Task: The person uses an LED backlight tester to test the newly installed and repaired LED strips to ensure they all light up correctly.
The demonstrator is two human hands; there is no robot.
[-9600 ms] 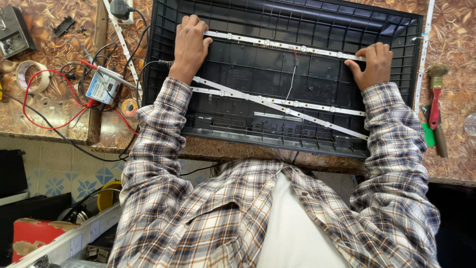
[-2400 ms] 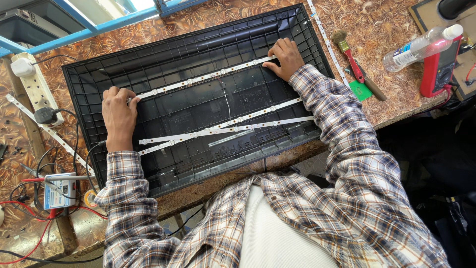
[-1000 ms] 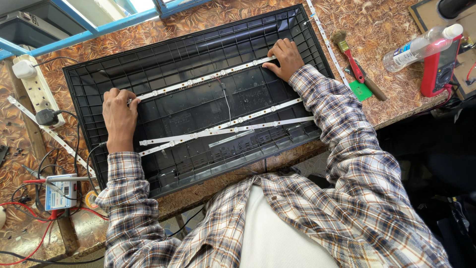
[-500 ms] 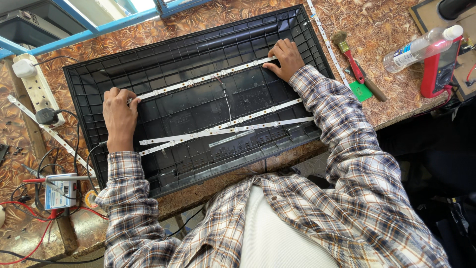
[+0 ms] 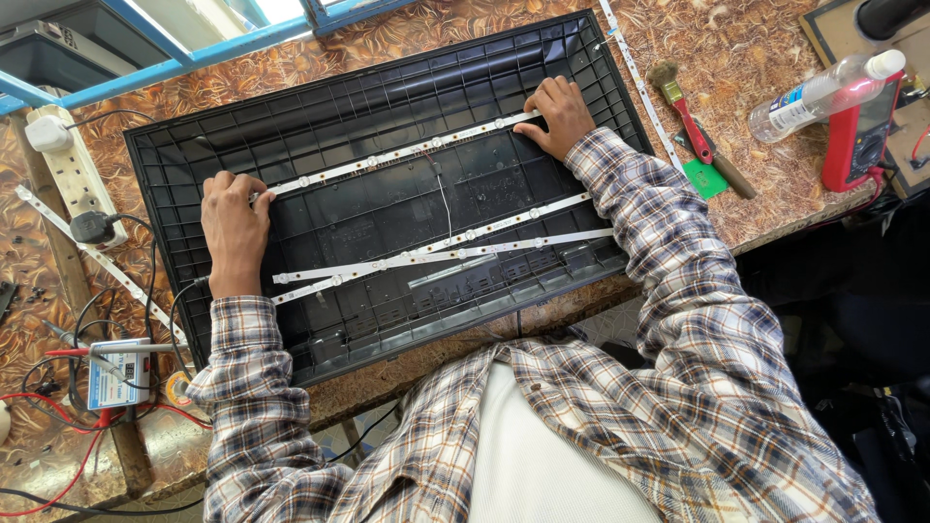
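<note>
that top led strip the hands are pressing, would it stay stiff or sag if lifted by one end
The top LED strip is long, thin and narrow, so it would probably sag or bend. The left hand and right hand press on opposite ends, which suggests two-point support suits it. It looks light; its small raised lenses may be fragile.

Since 9.6 s ago: view rotated; hands [image 5: 232, 232] unmoved lately.

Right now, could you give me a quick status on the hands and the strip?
Left hand and right hand press the top light strip ends. Strip flat in black tray. Nothing obstructing.
</note>
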